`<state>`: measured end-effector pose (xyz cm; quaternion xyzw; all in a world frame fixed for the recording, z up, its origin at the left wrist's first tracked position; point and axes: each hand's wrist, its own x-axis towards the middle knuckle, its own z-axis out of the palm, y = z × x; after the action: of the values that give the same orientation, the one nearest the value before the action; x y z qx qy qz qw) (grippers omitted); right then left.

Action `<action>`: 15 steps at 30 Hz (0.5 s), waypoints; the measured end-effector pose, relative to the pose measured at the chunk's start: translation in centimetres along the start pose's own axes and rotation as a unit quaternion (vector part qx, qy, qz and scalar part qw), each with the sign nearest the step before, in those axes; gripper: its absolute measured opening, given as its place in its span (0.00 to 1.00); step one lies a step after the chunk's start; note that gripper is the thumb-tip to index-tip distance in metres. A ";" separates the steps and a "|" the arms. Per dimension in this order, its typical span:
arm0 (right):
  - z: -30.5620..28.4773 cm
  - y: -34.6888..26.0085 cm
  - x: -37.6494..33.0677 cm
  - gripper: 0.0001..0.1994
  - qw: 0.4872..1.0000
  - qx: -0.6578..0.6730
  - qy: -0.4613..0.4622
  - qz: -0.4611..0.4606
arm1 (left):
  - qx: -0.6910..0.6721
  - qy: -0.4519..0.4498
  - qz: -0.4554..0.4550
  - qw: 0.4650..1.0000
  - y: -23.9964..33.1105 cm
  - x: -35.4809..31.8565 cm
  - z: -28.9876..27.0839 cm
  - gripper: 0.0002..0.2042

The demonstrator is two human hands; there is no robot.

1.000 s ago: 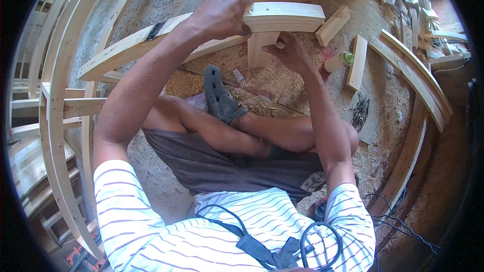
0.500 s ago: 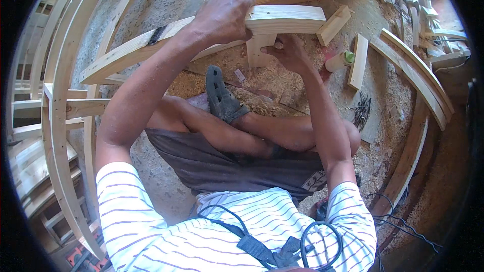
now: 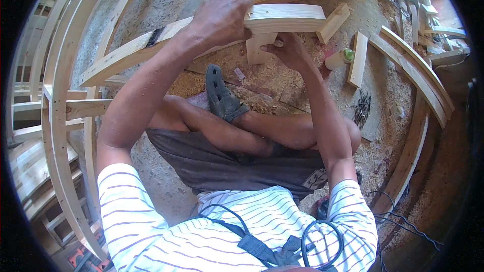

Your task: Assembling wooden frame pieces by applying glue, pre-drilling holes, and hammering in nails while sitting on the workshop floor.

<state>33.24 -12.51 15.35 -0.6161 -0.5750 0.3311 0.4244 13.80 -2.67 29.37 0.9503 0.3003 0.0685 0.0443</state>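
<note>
I sit cross-legged on a sawdust floor. My left hand (image 3: 220,19) grips the left end of a short curved wooden piece (image 3: 287,17) held up in front of me. My right hand (image 3: 286,50) pinches a small upright wooden block (image 3: 258,49) just beneath that piece, pressing it against the underside. Behind both runs a long curved wooden rail (image 3: 136,50), which slants from lower left to upper right.
Curved wooden frames (image 3: 55,121) stack at my left. More curved rails (image 3: 418,80) lie at the right, with loose blocks (image 3: 359,58), a white bottle with a green cap (image 3: 339,58) and a pile of nails (image 3: 362,108). A dark sandal (image 3: 221,95) is on my foot. Cables (image 3: 403,221) trail at the lower right.
The curved piece and both hands have shifted slightly; otherwise the grip is the same.
</note>
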 end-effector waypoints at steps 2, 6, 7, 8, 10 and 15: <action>0.1 0.1 -0.1 0.25 1.000 0.016 0.003 -0.004 | 0.005 -0.004 -0.003 1.000 0.1 0.0 0.1 0.28; 0.0 0.6 -0.3 0.27 1.000 -0.009 -0.001 0.001 | 0.033 -0.003 -0.001 0.999 0.4 -0.1 0.3 0.29; -0.1 0.7 -0.2 0.27 1.000 -0.013 -0.002 -0.016 | 0.032 -0.003 0.000 0.999 0.4 -0.2 0.3 0.29; -0.1 0.7 -0.2 0.27 1.000 -0.024 -0.003 0.002 | 0.025 0.001 0.010 1.000 0.4 -0.2 0.3 0.29; 0.0 0.5 0.1 0.28 0.998 0.015 -0.014 0.052 | 0.018 0.006 0.020 1.000 0.4 -0.3 0.3 0.29; 0.2 -1.3 -0.9 0.26 0.996 -0.081 0.008 -0.019 | 0.028 -0.014 -0.035 0.999 1.0 -0.4 0.2 0.28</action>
<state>32.45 -13.45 16.36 -0.6404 -0.6081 0.2702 0.3836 14.06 -3.76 29.27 0.9409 0.3348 0.0452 0.0242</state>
